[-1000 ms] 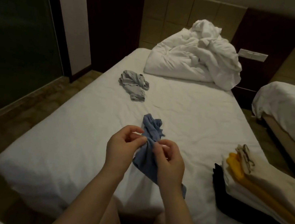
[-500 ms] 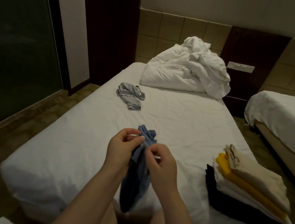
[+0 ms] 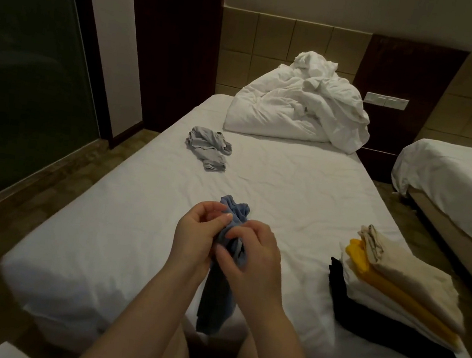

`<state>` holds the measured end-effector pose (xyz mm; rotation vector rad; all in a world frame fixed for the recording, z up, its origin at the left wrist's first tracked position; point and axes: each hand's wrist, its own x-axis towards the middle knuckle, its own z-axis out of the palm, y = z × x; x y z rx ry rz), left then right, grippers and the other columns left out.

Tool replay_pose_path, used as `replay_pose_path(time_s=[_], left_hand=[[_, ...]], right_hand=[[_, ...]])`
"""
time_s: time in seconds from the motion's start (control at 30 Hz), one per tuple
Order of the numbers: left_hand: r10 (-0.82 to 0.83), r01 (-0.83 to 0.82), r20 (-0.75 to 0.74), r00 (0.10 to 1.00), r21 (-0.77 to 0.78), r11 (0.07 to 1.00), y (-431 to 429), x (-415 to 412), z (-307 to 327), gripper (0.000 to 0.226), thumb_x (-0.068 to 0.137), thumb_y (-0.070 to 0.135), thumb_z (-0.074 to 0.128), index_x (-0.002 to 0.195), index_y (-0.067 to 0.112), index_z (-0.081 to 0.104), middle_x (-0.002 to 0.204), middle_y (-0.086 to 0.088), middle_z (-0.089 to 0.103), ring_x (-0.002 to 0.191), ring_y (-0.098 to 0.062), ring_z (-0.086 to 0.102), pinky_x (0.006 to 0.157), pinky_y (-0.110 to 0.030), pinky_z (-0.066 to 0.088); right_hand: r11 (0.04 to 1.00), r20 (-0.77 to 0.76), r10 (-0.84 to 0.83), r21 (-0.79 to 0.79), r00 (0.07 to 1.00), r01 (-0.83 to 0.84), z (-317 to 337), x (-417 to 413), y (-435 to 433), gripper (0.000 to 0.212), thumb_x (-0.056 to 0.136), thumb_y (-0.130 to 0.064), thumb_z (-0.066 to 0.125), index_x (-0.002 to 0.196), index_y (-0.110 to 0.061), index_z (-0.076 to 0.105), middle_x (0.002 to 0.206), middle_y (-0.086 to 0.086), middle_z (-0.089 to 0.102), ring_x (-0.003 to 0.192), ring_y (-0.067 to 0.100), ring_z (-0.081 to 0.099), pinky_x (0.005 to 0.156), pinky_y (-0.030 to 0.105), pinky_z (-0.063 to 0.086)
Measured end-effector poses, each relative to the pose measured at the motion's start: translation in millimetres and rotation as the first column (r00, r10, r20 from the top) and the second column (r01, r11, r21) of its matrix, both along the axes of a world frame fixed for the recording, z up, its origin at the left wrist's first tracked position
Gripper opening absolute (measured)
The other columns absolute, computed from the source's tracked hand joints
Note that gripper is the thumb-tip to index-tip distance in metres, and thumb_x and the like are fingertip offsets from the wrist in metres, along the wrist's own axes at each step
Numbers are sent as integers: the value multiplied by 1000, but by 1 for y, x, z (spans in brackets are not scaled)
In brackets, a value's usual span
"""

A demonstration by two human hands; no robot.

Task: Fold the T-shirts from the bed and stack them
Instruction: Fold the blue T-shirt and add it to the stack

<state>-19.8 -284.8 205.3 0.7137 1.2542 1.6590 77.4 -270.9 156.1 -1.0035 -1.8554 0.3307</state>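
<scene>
Here, the left hand [image 3: 195,235] and the right hand [image 3: 251,257] are both pinching the top of the blue T-shirt [image 3: 223,271], which is hanging bunched between them, long axis downward, over the near edge of the bed [image 3: 131,224], equally near both hands.

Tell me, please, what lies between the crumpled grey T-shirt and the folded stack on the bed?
Nothing: in the head view only bare white sheet separates the grey T-shirt from the folded stack.
</scene>
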Motion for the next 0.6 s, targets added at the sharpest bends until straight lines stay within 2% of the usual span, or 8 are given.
replay_pose_path(time_s=[0.07,0.13,0.27,0.37,0.43,0.5,0.6], left_hand=[[-20,20,-21,1000,-10,1000,1,-2,-3,14,87,2,58,87,15,61,85,-5,66,73,-16,66,58,-26,58],[-26,25,-46,999,-20,999,1,-3,-4,14,88,3,58,87,17,61,87,-5,66,76,-18,66,62,-29,59],[17,-17,30,999,-16,1000,2,-6,-5,12,87,2,59,85,14,60,83,-5,65,70,-15,65,58,-26,58],[27,-25,80,996,-20,999,4,-6,-3,13,87,1,59,84,14,59,83,-7,64,72,-17,64,62,-31,57],[16,-15,59,998,-12,1000,3,-4,-2,13,87,1,58,85,15,58,84,-7,65,72,-18,65,63,-34,57],[30,-30,-10,1000,-6,1000,2,-3,-2,13,88,4,59,86,17,59,88,-7,66,78,-20,66,63,-32,57],[32,-31,-81,996,17,999,1,-3,-5,9,90,10,57,88,19,59,86,-5,66,78,-17,65,65,-29,56]], right_hand=[[999,-51,-34,5,998,34,-2,-3,-1,31,85,-44,44,88,-20,64,95,-7,57,86,6,51,80,22,48],[999,-85,-6,-35,996,3,-2,-4,1,36,86,-44,41,87,-16,64,94,-12,52,84,3,49,81,20,47],[993,-25,73,-88,997,-75,-4,-4,5,31,76,-49,54,88,-21,59,95,-11,51,87,5,49,82,20,45],[999,16,-35,-9,999,35,-9,-7,4,26,77,-46,57,89,-23,56,95,-8,53,86,7,48,78,26,48],[992,17,-93,82,996,92,-10,-8,3,20,84,-40,52,87,-21,57,92,-6,56,84,7,47,76,23,47],[989,12,-103,105,995,101,-8,-8,3,22,88,-37,47,86,-19,59,89,-6,57,82,6,47,75,18,44],[993,-147,-49,-113,988,32,2,-8,3,15,90,-34,48,80,-25,54,83,-15,52,78,3,50,70,9,39]])
